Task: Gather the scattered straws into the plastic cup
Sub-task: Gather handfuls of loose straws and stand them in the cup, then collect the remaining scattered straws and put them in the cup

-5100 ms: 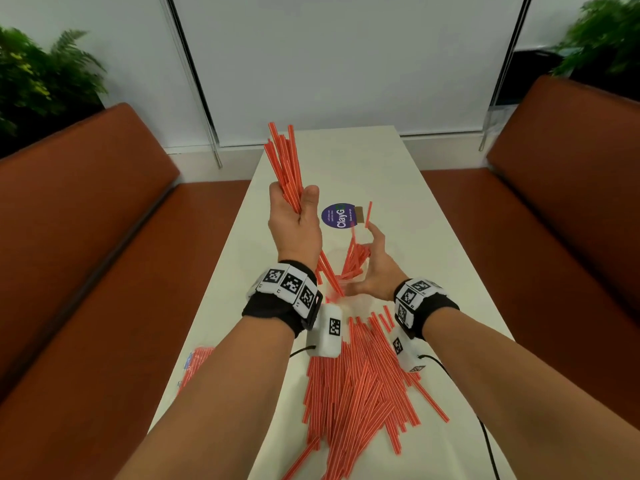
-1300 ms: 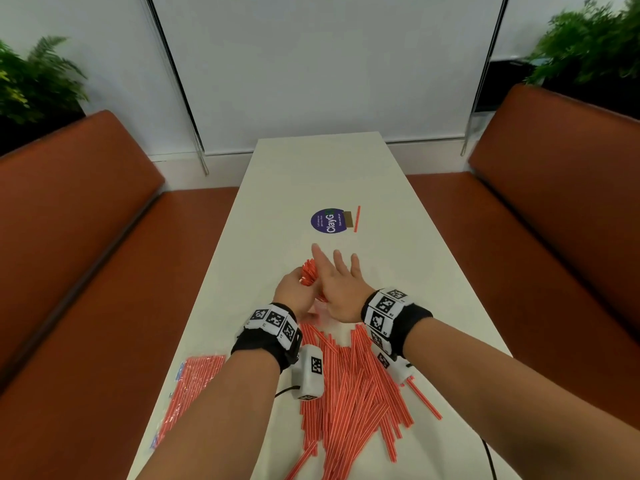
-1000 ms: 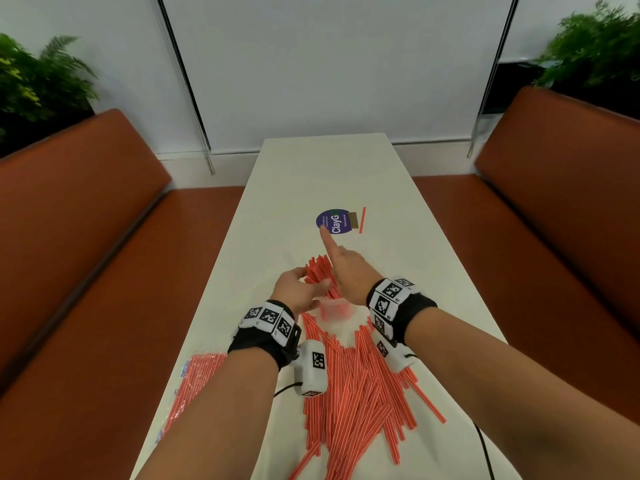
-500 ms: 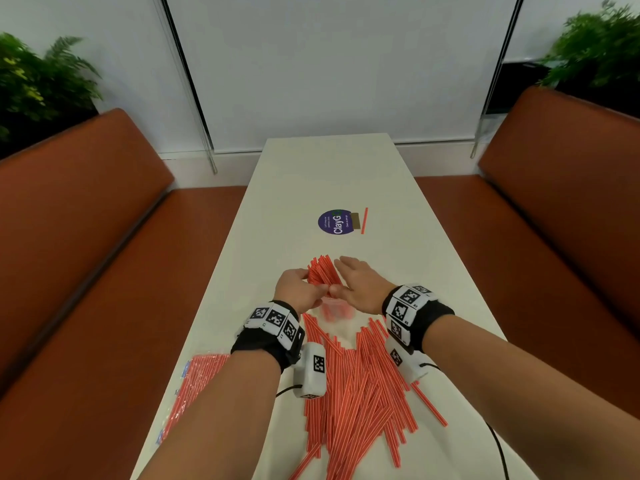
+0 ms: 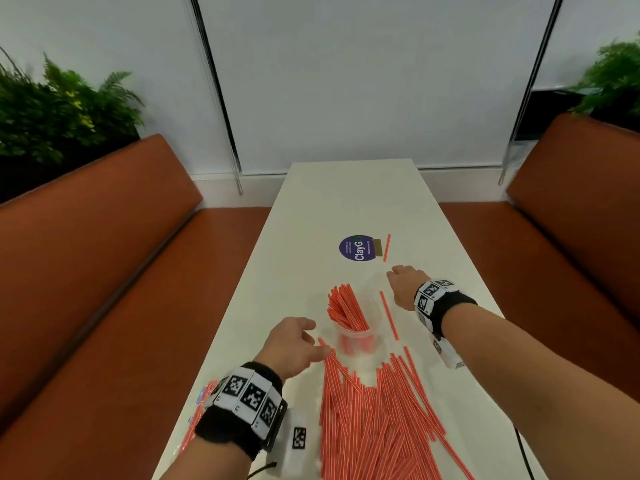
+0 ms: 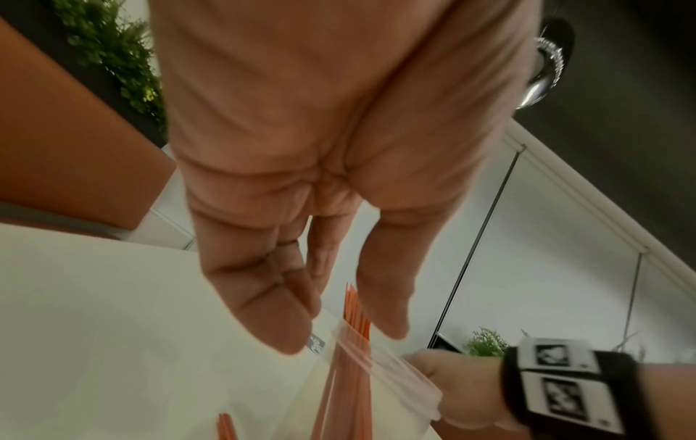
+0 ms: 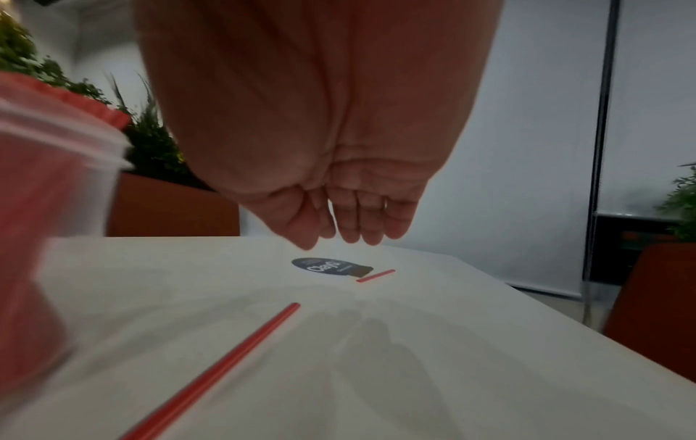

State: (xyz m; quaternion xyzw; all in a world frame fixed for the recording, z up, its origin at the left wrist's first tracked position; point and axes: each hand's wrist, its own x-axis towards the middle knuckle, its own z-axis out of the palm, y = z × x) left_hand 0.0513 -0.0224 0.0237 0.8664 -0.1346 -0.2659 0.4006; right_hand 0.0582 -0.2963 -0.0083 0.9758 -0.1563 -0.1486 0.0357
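Observation:
A clear plastic cup (image 5: 356,336) stands mid-table with a bundle of red straws (image 5: 344,311) leaning out of it to the left. My left hand (image 5: 304,341) hovers just left of the cup, fingers loosely curled and empty; in the left wrist view its fingers (image 6: 271,300) hang above the cup rim (image 6: 376,366). My right hand (image 5: 398,278) reaches past the cup to the far right, relaxed and empty (image 7: 339,226). A single straw (image 5: 389,320) lies right of the cup, another straw (image 5: 387,247) farther off. A large pile of straws (image 5: 377,420) covers the near table.
A round purple sticker (image 5: 356,248) is stuck on the white table (image 5: 346,195). A packet of straws (image 5: 197,414) hangs over the near left edge. Orange benches (image 5: 97,271) flank the table on both sides, plants behind them.
Both hands have let go of the bundle in the cup. The left hand drew back to the cup's left; the right hand moved forward and right toward the far single straw.

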